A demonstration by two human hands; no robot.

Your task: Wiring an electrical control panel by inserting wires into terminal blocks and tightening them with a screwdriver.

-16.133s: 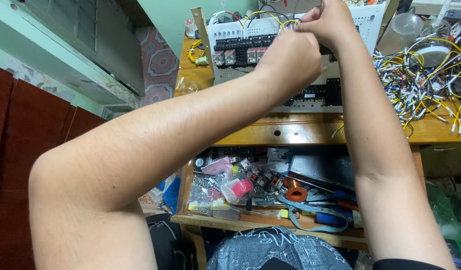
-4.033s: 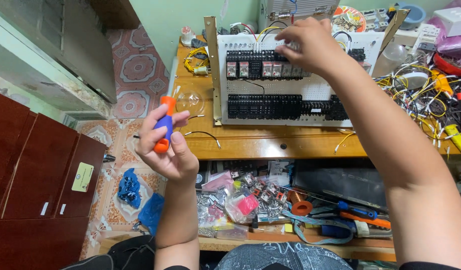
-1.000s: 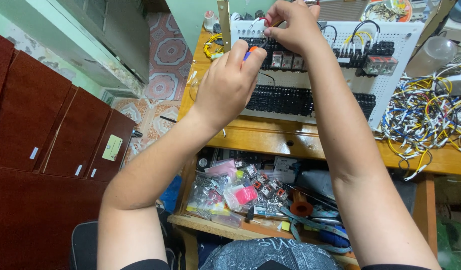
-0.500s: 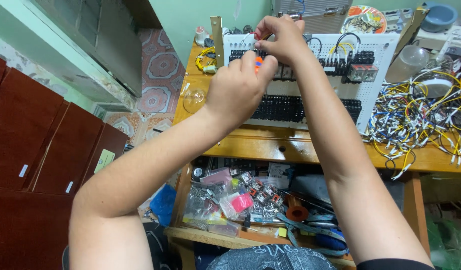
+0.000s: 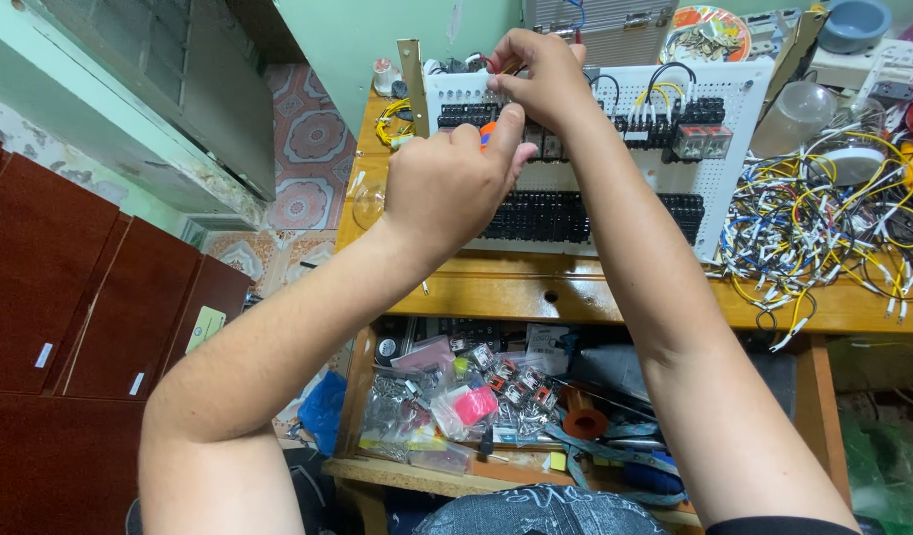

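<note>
- Closest to me, under the bench (image 5: 615, 302), the open drawer (image 5: 456, 476) is crammed with little plastic bags of parts (image 5: 427, 396), a pink piece and a roll of orange tape (image 5: 585, 424).
- Up on the bench top, my left hand (image 5: 446, 188) is curled, fingers closed round an orange-handled screwdriver (image 5: 487, 130); only a sliver of the handle shows past my thumb.
- Just beyond it, my right hand (image 5: 540, 69) sits on the top edge of the white panel (image 5: 615, 139), fingertips pinched together at the top row of black terminal blocks (image 5: 466, 114). What they pinch I cannot tell; probably a wire end.
- Doing this well, I'd say: keep the screwdriver square to the screw, hold the right hand steady and don't lean on the panel.
- Off to the right lies a tangle of loose wires (image 5: 823, 223), yellow, white and black, well clear of both hands.
- Farthest back, a clear plastic cup (image 5: 788, 119) and a plate of small bits (image 5: 709, 30).
</note>
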